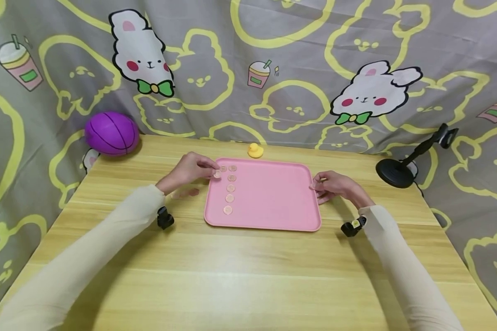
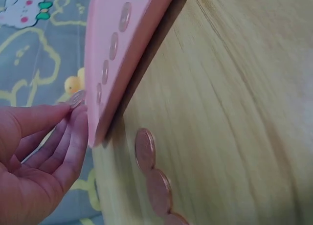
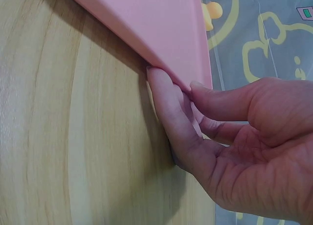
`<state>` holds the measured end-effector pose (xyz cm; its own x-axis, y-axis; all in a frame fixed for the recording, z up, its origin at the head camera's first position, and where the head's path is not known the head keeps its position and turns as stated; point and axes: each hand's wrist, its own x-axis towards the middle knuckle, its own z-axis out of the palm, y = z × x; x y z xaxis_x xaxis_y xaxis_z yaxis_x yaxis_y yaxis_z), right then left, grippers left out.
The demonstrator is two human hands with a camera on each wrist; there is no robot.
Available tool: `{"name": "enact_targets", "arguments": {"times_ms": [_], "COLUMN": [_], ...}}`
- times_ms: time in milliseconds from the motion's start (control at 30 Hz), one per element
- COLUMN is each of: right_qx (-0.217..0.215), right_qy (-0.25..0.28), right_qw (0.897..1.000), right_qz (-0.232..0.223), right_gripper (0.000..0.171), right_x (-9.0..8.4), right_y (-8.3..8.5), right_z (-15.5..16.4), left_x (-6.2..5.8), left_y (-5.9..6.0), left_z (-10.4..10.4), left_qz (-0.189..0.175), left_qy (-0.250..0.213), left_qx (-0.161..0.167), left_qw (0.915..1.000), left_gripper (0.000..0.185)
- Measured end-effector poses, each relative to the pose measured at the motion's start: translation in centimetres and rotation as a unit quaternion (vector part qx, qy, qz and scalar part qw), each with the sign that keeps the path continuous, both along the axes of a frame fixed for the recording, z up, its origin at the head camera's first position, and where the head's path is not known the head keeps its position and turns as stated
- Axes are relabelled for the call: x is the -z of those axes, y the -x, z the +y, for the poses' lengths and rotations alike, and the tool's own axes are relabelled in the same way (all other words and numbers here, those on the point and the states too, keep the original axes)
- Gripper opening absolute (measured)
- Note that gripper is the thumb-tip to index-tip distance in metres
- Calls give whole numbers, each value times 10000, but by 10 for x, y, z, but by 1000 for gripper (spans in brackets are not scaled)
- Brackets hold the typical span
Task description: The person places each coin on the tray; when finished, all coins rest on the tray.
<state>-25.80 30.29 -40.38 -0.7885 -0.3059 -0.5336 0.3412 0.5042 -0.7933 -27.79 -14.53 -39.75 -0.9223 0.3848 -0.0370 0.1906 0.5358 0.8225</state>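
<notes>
A pink tray (image 1: pixel 273 197) lies in the middle of the wooden table (image 1: pixel 248 276). Several small copper coins (image 1: pixel 230 188) lie on its left side, most in a column. My left hand (image 1: pixel 215 172) is at the tray's far left corner and pinches one coin (image 2: pixel 77 99) between thumb and fingertips just above the rim. More coins (image 2: pixel 145 149) lie on the table beside the tray, under that hand. My right hand (image 1: pixel 316 187) pinches the tray's right rim (image 3: pixel 193 73), thumb on top and fingers underneath.
A purple ball (image 1: pixel 112 133) sits at the table's far left corner. A small yellow duck (image 1: pixel 255 150) stands just behind the tray. A black stand (image 1: pixel 399 172) with an angled arm is at the far right. A patterned curtain closes off the back and sides.
</notes>
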Motion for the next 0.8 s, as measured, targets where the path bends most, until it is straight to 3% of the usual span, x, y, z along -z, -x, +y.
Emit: {"name": "enact_targets", "arguments": {"times_ms": [200, 800], "right_qx": [6, -109], "right_qy": [-102, -157], "right_qw": [9999, 9998], "right_qz": [-8, 81], "right_gripper": [13, 13], "right_x": [-2, -2], "right_y": [-2, 0], "right_z": [4, -2], "left_x": [6, 12], "left_y": [5, 7], "left_z": [16, 25], "left_qz": [292, 275], "left_qy": [248, 576], "left_qx": [278, 16], "left_qw": [9989, 9980], "left_gripper": [15, 8]}}
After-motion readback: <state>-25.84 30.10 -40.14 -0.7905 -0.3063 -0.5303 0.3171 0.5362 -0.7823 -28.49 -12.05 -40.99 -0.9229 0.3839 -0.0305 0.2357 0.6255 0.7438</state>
